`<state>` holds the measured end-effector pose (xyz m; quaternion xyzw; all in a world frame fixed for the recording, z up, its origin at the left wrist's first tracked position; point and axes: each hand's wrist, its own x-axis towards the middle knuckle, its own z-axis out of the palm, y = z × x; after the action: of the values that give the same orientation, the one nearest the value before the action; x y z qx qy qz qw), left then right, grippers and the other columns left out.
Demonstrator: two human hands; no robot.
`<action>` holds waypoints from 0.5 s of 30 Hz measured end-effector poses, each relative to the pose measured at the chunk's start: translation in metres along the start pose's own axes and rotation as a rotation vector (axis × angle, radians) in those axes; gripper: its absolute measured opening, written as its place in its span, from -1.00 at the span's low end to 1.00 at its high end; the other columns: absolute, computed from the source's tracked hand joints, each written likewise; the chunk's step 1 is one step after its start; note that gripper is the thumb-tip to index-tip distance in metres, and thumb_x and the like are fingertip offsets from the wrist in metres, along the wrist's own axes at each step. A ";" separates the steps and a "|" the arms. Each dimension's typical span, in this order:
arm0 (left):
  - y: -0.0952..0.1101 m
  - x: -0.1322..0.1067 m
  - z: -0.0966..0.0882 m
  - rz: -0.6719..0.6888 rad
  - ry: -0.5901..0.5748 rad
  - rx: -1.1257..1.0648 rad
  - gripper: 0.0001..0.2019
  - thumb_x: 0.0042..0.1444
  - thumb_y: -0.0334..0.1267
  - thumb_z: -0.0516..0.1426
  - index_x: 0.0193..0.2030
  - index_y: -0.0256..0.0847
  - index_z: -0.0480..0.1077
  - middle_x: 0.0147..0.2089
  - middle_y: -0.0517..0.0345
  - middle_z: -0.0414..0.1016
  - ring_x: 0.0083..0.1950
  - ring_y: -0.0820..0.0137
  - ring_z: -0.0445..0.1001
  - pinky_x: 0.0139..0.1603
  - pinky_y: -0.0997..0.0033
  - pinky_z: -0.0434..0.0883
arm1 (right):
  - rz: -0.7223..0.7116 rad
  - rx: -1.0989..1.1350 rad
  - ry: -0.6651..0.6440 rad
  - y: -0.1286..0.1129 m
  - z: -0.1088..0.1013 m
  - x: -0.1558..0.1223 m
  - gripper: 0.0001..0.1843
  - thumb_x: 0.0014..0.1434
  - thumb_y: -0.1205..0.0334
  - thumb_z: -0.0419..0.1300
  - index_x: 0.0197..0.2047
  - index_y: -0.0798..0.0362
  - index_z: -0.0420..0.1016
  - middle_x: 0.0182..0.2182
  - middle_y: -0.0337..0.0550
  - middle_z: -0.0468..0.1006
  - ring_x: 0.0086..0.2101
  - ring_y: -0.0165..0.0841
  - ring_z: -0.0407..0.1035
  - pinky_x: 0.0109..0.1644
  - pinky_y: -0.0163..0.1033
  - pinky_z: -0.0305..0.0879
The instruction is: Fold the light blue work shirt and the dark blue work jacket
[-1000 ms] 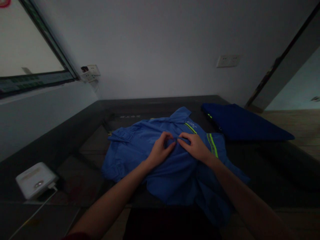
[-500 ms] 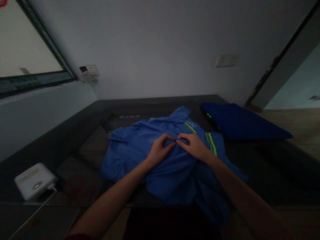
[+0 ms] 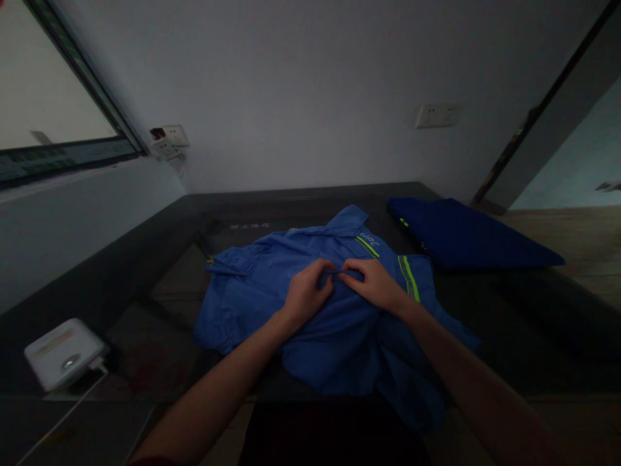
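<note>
A blue work shirt (image 3: 272,285) with yellow-green reflective strips and white lettering lies spread on the dark table, its collar pointing away from me and part of it hanging over the front edge. My left hand (image 3: 309,291) pinches the cloth at the middle of the shirt between thumb and fingers. Close beside it, my right hand (image 3: 372,283) pinches the same raised fold from the other side. A small gap lies between the two sets of fingertips. Whether a button sits in the fold is too dark to tell.
A folded dark blue garment (image 3: 466,236) lies at the table's right. On the left stands a white box-shaped device (image 3: 65,353) with a white cable. Wall sockets (image 3: 439,115) sit on the wall behind the dark table (image 3: 301,197).
My left hand's fingertips have drawn slightly left, so the gap to my right fingertips is a little wider. The shirt lies nearly as before; the camera view has shifted slightly.
</note>
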<state>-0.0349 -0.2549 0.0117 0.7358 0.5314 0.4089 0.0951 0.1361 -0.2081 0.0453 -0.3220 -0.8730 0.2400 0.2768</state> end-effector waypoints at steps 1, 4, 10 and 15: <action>0.000 0.000 0.000 -0.038 -0.001 0.021 -0.80 0.09 -0.36 0.05 -0.12 -0.16 0.32 -0.23 0.16 0.47 -0.25 0.39 0.44 -0.21 0.44 0.33 | -0.003 -0.002 -0.009 0.000 0.001 0.000 -0.86 0.15 0.27 0.10 -0.39 0.08 0.45 -0.47 -0.21 0.51 -0.41 -0.36 0.36 -0.33 -0.33 0.12; 0.000 0.000 0.001 -0.117 -0.025 0.048 -0.77 0.10 -0.28 0.07 -0.07 -0.14 0.27 -0.32 0.22 0.44 -0.40 0.42 0.40 -0.36 0.48 0.28 | -0.004 -0.004 -0.003 0.000 0.001 0.000 -0.86 0.15 0.27 0.11 -0.40 0.08 0.45 -0.47 -0.22 0.51 -0.40 -0.36 0.37 -0.32 -0.33 0.13; -0.012 0.010 -0.009 -0.153 -0.124 -0.007 -0.74 0.24 -0.06 -0.07 -0.13 -0.15 0.32 -0.37 0.21 0.43 -0.37 0.40 0.40 -0.36 0.48 0.27 | 0.045 -0.024 0.186 0.008 -0.009 0.002 -0.84 0.12 0.25 0.11 -0.44 0.07 0.44 -0.48 -0.22 0.51 -0.39 -0.33 0.38 -0.29 -0.31 0.17; -0.033 0.019 -0.022 -0.145 -0.271 0.018 -0.77 0.21 -0.19 -0.05 -0.25 -0.18 0.40 -0.28 0.13 0.50 -0.27 0.34 0.45 -0.23 0.41 0.31 | 0.120 -0.092 0.301 0.023 -0.022 0.004 -0.84 0.11 0.22 0.12 -0.41 0.06 0.49 -0.41 -0.15 0.57 -0.31 -0.25 0.43 -0.22 -0.24 0.22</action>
<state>-0.0721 -0.2312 0.0163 0.7446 0.5692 0.2930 0.1889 0.1572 -0.1847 0.0492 -0.4182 -0.8109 0.1648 0.3748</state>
